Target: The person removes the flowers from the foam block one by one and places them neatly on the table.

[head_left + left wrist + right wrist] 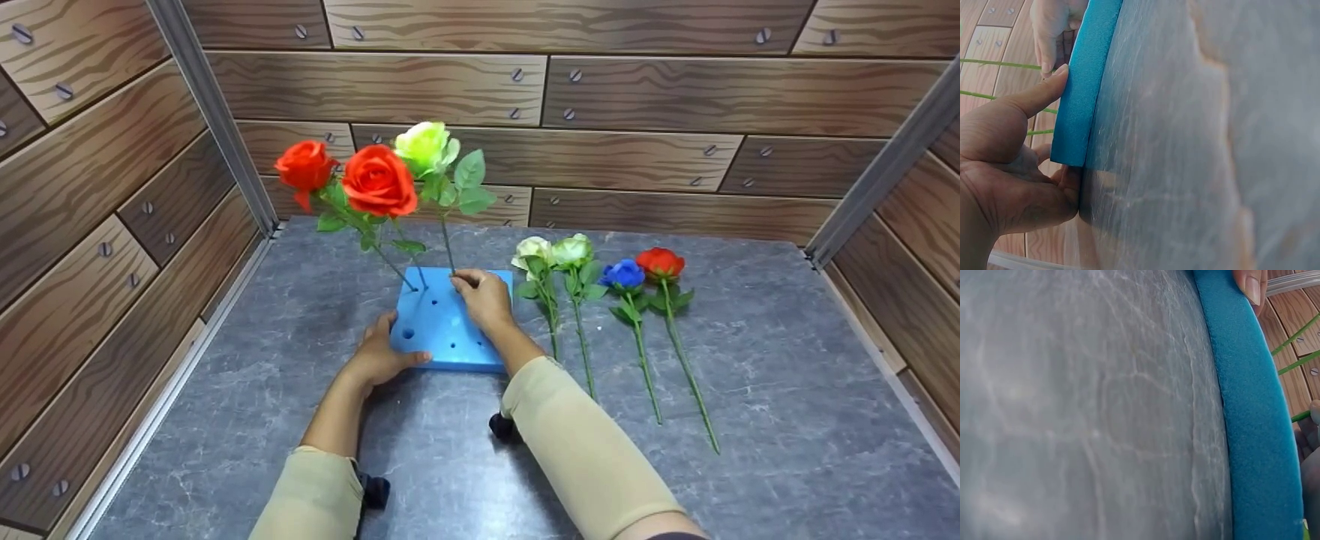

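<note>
Blue foam block (448, 324) with holes, three roses upright, left hand (379, 354) gripping its near-left corner, right hand (484, 298) pinching green rose (427, 148) stem at block's far edge

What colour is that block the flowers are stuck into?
The foam block is bright blue, dotted with round holes; the head view shows it best.

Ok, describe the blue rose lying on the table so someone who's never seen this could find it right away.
On the grey marbled table, right of the blue foam block that both hands hold, four artificial roses lie in a row with their stems towards the person. The blue rose is third from the left, between a pale green rose and a red rose; it is the only blue bloom.
</note>
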